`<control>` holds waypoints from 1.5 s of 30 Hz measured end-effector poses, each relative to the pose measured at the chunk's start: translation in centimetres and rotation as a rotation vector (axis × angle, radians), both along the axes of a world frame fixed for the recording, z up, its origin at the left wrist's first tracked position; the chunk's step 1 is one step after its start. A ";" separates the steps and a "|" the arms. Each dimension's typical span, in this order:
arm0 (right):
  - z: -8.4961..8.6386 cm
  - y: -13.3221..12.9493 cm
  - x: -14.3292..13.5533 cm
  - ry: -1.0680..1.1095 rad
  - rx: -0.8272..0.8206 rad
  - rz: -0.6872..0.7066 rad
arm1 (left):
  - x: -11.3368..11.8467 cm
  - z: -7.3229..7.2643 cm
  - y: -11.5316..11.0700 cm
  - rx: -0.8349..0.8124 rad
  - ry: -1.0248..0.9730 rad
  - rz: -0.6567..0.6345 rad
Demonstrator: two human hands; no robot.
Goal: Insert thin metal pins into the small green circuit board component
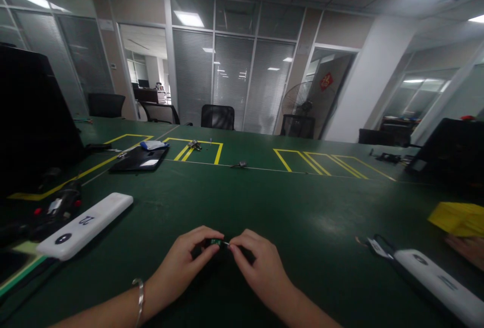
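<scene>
Close to the front of the green table, my left hand (189, 255) pinches a small green circuit board (216, 242) between thumb and fingertips. My right hand (257, 255) faces it, its thumb and forefinger closed on a thin, light-coloured pin-like piece (226, 243) that meets the board's right end. The fingertips of both hands almost touch. Fingers cover much of both parts, so how the two join cannot be made out. A silver bracelet (139, 298) circles my left wrist.
White numbered device (91, 224) lies left; another white device (438, 282) with a cable lies right. Beyond the hands are a black tablet-like slab (139, 157), a small dark part (240, 165) and metal pieces (194, 144). Another person's hand (469, 247) is by a yellow object (457, 218).
</scene>
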State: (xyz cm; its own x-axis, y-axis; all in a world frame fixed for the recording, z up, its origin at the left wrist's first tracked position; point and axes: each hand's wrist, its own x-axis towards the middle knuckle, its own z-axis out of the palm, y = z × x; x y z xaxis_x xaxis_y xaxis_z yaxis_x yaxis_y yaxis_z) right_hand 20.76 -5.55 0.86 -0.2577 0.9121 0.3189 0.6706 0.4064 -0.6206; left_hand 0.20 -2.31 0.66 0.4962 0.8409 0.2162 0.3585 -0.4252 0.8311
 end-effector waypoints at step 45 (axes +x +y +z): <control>-0.1 -0.4 -0.4 0.029 -0.003 0.048 | 0.2 0.1 -0.5 -0.219 -0.171 -0.015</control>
State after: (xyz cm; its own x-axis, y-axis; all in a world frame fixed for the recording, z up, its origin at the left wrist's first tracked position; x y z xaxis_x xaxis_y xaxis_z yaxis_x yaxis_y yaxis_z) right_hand 20.33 -5.93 0.71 -0.2916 0.8999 0.3243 0.6325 0.4358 -0.6403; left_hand 0.36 -2.77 0.75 0.4811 0.8695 0.1116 0.2003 -0.2329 0.9517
